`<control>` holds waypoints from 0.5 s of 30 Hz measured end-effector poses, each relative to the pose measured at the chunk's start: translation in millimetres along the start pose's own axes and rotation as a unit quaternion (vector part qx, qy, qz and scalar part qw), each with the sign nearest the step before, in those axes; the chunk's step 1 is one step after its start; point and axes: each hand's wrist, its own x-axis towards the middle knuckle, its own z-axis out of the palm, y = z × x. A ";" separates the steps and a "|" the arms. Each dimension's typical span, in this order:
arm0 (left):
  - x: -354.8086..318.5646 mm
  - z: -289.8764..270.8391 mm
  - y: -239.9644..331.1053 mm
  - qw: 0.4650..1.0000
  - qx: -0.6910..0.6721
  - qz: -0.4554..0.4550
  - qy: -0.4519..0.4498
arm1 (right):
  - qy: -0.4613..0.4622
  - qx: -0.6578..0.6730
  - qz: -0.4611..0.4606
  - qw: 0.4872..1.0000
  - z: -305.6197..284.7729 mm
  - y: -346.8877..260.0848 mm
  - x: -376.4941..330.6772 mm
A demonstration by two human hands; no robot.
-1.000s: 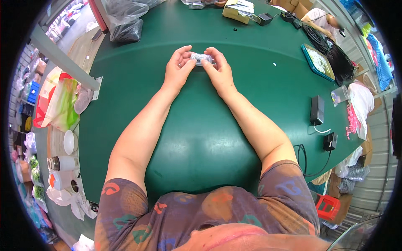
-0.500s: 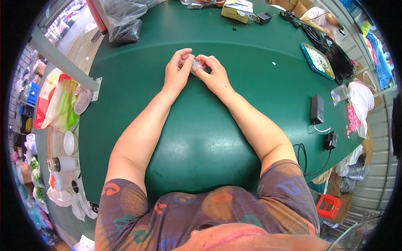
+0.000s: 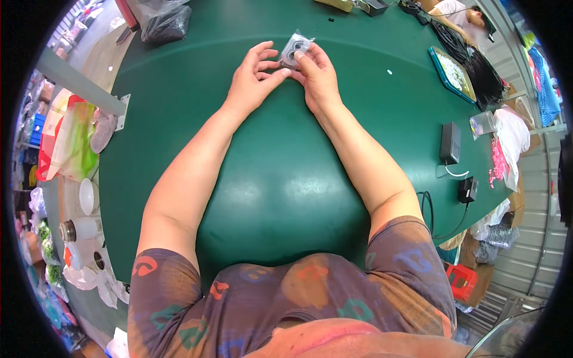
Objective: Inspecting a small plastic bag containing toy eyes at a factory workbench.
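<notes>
Over the far half of the green table, my right hand pinches a small clear plastic packet between thumb and fingers. Something pale grey with round shapes shows inside the packet; its exact kind is too small to make out. Just left of it is my left hand, its fingers spread and curved. The left thumb reaches to the right hand's fingers below the packet, and nothing shows in the left palm.
Right on the green table are a black box, an adapter with cable, a clear cup, pink pieces and a tray of white pieces. A metal post borders the left edge. Another person sits far right.
The packet, earlier mostly hidden between both hands, is now raised in the right hand and plainly visible. My left fingers have opened away from it. The view has shifted slightly.
</notes>
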 end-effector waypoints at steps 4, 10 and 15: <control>-1.7 1.3 1.8 0.998 0.056 0.016 -0.033 | -0.044 -0.028 -0.006 0.999 4.6 -4.7 -5.5; 1.6 -0.4 -2.6 1.000 -0.022 -0.006 0.014 | -0.075 -0.045 -0.004 0.996 1.5 2.3 -2.3; 2.9 -5.1 -2.7 0.998 -0.050 0.013 0.028 | -0.079 -0.048 0.012 0.996 1.1 -1.0 -6.2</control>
